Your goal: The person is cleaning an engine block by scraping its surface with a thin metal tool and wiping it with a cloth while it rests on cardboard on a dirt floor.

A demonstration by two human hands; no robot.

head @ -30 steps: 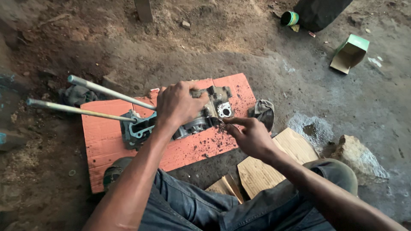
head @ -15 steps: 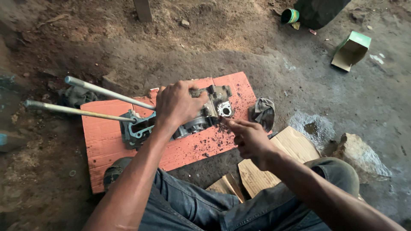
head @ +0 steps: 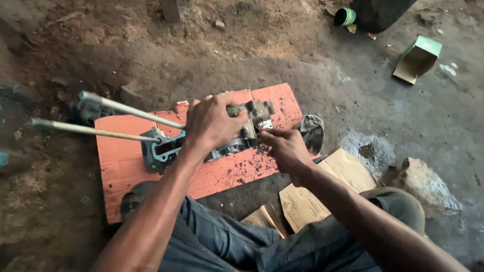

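Nearest the person, below both forearms, lie wooden offcuts (head: 322, 194) on the dirt between the knees, just under the right wrist. The right hand (head: 286, 148) is curled, its thumb and forefinger pinched together at the near right end of the engine part (head: 237, 138); what they pinch is too small to tell. The left hand (head: 212, 123) lies palm down over the middle of that part, fingers wrapped over its top and gripping it. The part is a grimy grey metal casting lying lengthwise on a red board (head: 227, 174), which sits flat on the ground under both hands. Dark crumbs of dirt speckle the board just below the right hand. Left of the left hand the casting ends in an open frame, and from there two long metal rods (head: 101, 131) run away to the left, side by side, their far ends past the board's edge. Just right of the right hand a grey rag (head: 312, 132) lies at the board's corner. Farther right, a stone (head: 423, 184) sits near the right knee. Well beyond the hands, at the upper right, stand a small open green carton (head: 417, 58) and, farther still, a green-rimmed can (head: 345, 16).
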